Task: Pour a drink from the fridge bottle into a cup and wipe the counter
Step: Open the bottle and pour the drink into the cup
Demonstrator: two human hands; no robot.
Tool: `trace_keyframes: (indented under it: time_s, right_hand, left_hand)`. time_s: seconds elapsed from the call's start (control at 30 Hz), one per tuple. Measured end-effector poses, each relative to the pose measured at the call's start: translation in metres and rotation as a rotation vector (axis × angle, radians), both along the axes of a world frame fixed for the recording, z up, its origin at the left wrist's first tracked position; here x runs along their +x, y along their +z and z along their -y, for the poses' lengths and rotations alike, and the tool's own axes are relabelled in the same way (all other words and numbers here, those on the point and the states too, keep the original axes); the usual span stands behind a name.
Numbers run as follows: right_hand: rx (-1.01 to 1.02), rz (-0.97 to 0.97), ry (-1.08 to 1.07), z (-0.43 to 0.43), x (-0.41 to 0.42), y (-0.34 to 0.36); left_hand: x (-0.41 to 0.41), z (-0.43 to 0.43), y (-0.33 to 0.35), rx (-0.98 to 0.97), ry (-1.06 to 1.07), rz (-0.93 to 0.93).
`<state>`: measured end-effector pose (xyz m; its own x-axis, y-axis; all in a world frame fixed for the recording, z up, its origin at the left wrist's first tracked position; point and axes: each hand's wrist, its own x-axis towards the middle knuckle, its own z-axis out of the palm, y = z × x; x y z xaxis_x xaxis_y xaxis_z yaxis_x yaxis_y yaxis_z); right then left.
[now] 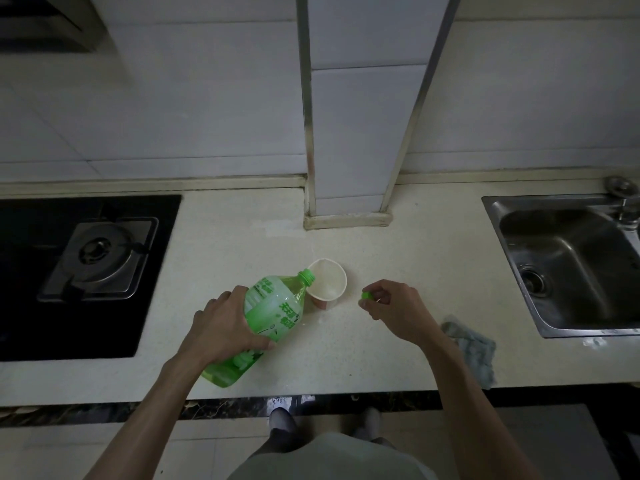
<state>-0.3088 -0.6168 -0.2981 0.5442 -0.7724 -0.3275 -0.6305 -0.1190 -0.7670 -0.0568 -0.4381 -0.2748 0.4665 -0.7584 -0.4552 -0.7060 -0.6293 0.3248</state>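
left hand [225, 323] grips tilted green plastic bottle [266, 317], neck aimed for pouring | grey cloth [474, 348] on worktop [346, 362], cup's 4 o'clock, handy for wiping | right hand [391, 310] pinches small green screw cap [366, 295], mouth freed | white paper cup [327, 282] at bottle's 1 o'clock, under neck

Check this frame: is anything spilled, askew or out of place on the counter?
Nothing clearly wrong. The left hand tilts the bottle over the cup, deliberately; the right hand pinches its cap. A faint pale patch on the counter by the cup's base may be a spill, too dim to tell.
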Motion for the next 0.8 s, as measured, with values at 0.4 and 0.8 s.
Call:
trace_keyframes:
  time_s: [0.4, 0.8]
  right_hand:
    - [-0.003, -0.012, 0.013, 0.0032, -0.0016, 0.0020]
    - [-0.002, -0.020, 0.020, 0.0044, -0.0004, 0.0014]
  left_hand:
    - [-0.0005, 0.0067, 0.0043, -0.004, -0.009, 0.008]
    - [0.0030, 0.0099, 0.0065, 0.002, -0.023, 0.020]
